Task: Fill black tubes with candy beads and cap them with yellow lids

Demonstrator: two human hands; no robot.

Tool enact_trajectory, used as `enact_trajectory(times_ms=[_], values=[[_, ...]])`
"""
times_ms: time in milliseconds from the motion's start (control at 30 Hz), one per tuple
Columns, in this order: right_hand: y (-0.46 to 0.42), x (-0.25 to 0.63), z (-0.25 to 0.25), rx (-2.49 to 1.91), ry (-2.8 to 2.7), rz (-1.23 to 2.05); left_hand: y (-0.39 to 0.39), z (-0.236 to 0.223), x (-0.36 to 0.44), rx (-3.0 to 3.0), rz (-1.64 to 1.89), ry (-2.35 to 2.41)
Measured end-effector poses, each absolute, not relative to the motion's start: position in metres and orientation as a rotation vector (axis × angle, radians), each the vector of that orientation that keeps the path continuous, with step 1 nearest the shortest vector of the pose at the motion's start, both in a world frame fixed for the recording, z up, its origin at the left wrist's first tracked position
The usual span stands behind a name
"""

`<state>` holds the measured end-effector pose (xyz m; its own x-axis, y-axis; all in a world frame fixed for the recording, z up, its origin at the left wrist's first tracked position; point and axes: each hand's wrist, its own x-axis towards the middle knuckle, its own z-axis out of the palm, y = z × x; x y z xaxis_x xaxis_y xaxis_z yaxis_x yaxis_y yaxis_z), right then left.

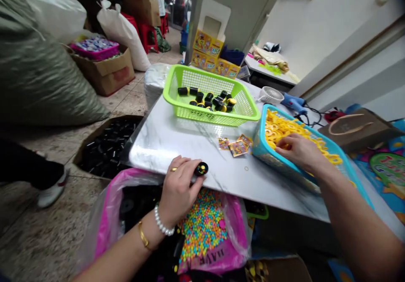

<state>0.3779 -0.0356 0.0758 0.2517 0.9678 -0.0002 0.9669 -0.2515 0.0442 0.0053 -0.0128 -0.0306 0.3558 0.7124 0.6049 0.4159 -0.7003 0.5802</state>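
At the marble table [164, 147], your left hand [180, 193] pinches a light, stiff black plastic cap [201, 169] by its edge; your right hand [300, 151] curls among yellow plastic rings [284, 126], its hold unclear.

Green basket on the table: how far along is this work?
Done: black cylinders, some yellow-topped, lie in the green basket. In hand: the left hand holds another cylinder; the right hand rests among yellow rings in the blue basket. Left: a cardboard box holds many more black cylinders.

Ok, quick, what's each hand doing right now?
Left hand: closed, holding a black cylinder.
Right hand: curled among yellow rings, cannot tell if holding any.
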Motion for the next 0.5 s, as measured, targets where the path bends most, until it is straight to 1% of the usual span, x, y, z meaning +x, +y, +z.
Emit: enact_trajectory(times_ms=[133,367,433,500], values=[[-0.034,0.376,0.076,2.495,1.877,0.024,-0.015,-0.028,0.004,2.258,1.276,1.01],[-0.028,0.377,0.069,2.509,1.966,0.126,-0.015,-0.027,0.0,2.217,1.324,1.045],[-0.033,0.378,0.075,2.629,1.974,0.132,-0.014,-0.027,0.0,2.195,1.353,1.046],[-0.047,0.371,0.086,2.893,1.924,0.149,-0.015,-0.026,0.0,2.173,1.376,1.028]])
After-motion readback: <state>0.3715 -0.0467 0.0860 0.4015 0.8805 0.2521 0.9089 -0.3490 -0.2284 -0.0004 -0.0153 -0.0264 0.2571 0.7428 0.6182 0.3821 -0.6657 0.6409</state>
